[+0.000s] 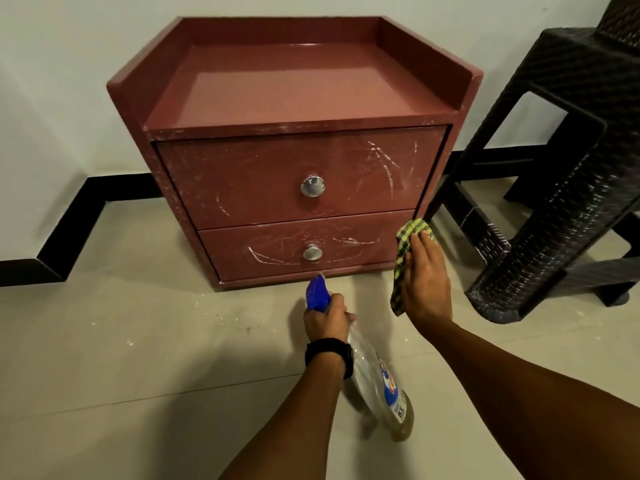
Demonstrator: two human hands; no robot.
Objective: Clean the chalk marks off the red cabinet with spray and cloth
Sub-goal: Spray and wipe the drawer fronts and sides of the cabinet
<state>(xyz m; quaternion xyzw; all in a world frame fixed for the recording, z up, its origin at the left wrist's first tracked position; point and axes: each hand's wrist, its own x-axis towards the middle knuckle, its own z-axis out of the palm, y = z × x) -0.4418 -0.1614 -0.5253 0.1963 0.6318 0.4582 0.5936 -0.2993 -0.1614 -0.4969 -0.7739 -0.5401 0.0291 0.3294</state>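
A red two-drawer cabinet [242, 188] stands on the floor against the wall. White chalk marks streak both drawer fronts, densest at the upper right [384, 161] and around the lower knob [313, 252]. My left hand [325, 317] grips the neck of a clear spray bottle [381, 386], whose blue nozzle [318, 292] points at the bottom drawer. My right hand [427, 282] presses a green-and-black checked cloth [408, 237] flat near the cabinet's lower right corner.
A dark woven stool [554, 188] stands close on the right, its leg just beside the cloth. A black skirting board [86, 195] runs along the white wall. White chalk dust speckles the pale tiled floor [138, 341].
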